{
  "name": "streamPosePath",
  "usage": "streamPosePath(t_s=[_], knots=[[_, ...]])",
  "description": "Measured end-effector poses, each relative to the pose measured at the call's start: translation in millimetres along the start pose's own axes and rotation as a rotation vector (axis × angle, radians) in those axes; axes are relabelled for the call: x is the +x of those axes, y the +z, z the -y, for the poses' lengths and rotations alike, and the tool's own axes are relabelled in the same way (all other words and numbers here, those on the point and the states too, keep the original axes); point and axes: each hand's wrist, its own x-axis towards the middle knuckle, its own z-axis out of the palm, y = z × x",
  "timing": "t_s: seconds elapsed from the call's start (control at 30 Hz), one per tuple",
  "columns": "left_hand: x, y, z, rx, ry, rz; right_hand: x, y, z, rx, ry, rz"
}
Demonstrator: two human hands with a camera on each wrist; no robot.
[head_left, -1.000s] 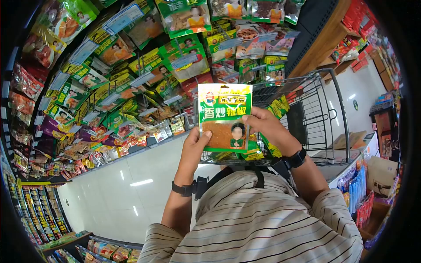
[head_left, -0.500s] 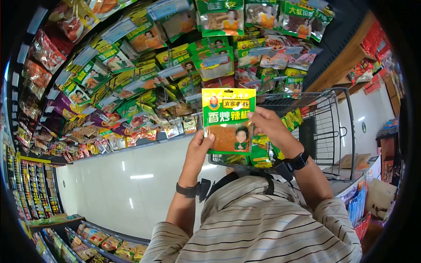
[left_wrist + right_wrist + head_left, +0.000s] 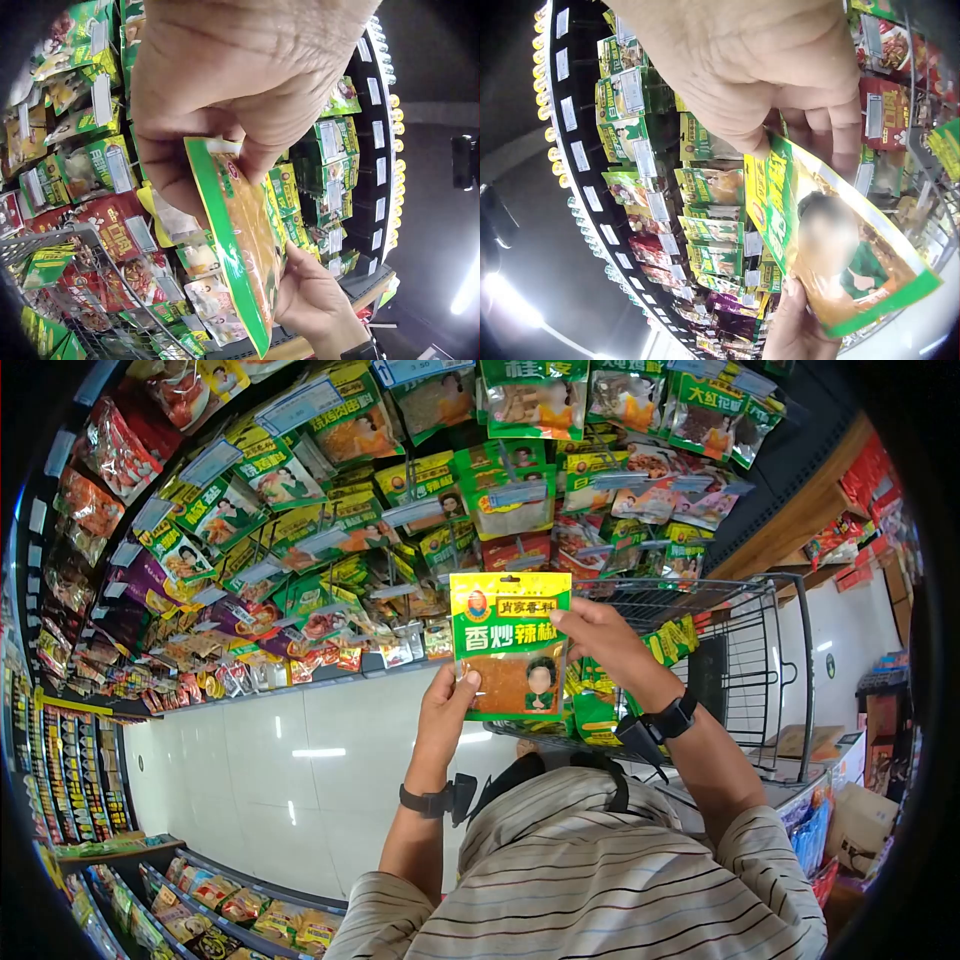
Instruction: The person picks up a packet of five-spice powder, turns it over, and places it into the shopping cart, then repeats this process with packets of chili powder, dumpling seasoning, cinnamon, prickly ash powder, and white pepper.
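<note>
Both hands hold up a green and yellow seasoning packet [image 3: 512, 645], its front facing me and a window showing orange-red contents. My left hand [image 3: 442, 705] pinches its lower left edge, thumb on the front. At the upper right edge my right hand [image 3: 600, 645] grips it, thumb in front. In the left wrist view the left hand [image 3: 232, 75] looms over the packet [image 3: 244, 240], seen from its side. From the right wrist, the right hand [image 3: 765, 67] pinches the packet's [image 3: 855, 255] top edge, with the left thumb lower down.
Behind the packet stands a wire shopping cart [image 3: 740, 660] holding several green and yellow packets [image 3: 600, 715]. A rack of hanging packets [image 3: 330, 530] with price tags curves across the front and left. Pale tiled floor [image 3: 260, 780] lies at the left, low shelves [image 3: 250, 905] behind it.
The head view has shifted, so the rack and cart appear farther right and lower than a second ago. The packet sits slightly lower in view. Both hands keep their hold on it.
</note>
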Motion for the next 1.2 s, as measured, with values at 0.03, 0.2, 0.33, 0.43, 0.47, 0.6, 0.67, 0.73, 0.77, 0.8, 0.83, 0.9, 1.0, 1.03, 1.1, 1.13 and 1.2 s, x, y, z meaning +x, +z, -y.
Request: streamPosePath(t_s=[0.03,0.2,0.33,0.43,0.47,0.6,0.67,0.73,0.77,0.8,0.83,0.9,1.0,1.03,1.1,1.13,1.2], knots=[[-0.2,-1.1,-1.0,-0.002,-0.008,-0.011,5.3,0.4,-4.4,0.005,0.005,0.008],[1.8,-2.6,-3.0,-0.008,0.011,-0.043,15.6,8.0,0.3,-0.053,-0.016,-0.002],[6.2,-5.3,-5.4,-0.009,-0.017,-0.057,31.0,11.3,-2.4,-0.082,-0.006,-0.004],[11.0,-8.9,-5.4,-0.009,-0.017,-0.063,38.8,13.2,-1.3,-0.074,0.000,0.004],[11.8,-11.1,-3.3,-0.007,-0.018,-0.069,40.6,14.3,-1.1,-0.073,-0.001,0.007],[13.1,-11.0,-5.8,0.003,-0.036,-0.105,46.9,17.4,0.0,-0.036,0.014,-0.018],[13.6,-11.2,-3.3,0.008,-0.048,-0.116,52.1,16.4,-6.9,-0.019,0.022,-0.011],[15.8,-11.6,-0.3,0.010,-0.055,-0.123,57.8,13.7,-19.6,0.027,0.016,0.023],[16.9,-12.2,2.7,0.010,-0.059,-0.124,59.4,13.0,-23.9,0.050,0.014,0.041],[18.4,-12.4,5.5,0.009,-0.064,-0.125,59.7,13.1,-24.3,0.048,0.013,0.034],[19.9,-12.5,8.0,0.003,-0.065,-0.126,59.4,13.3,-23.7,0.047,0.013,0.026],[21.9,-12.3,12.4,-0.011,-0.071,-0.128,59.2,13.5,-24.1,0.056,0.015,0.012],[23.7,-9.1,9.6,-0.010,-0.100,-0.130,59.4,12.8,-24.8,0.073,0.019,0.000],[24.3,-8.9,9.8,-0.004,-0.104,-0.129,59.2,12.1,-24.9,0.069,0.021,0.001],[24.5,-8.9,10.4,0.008,-0.112,-0.128,60.1,11.0,-26.2,0.062,0.019,0.004],[25.2,-8.6,10.6,0.011,-0.113,-0.128,61.0,10.6,-28.0,0.059,0.016,0.006],[25.8,-8.2,10.7,0.016,-0.119,-0.128,60.6,10.4,-29.9,0.061,0.023,0.006]])
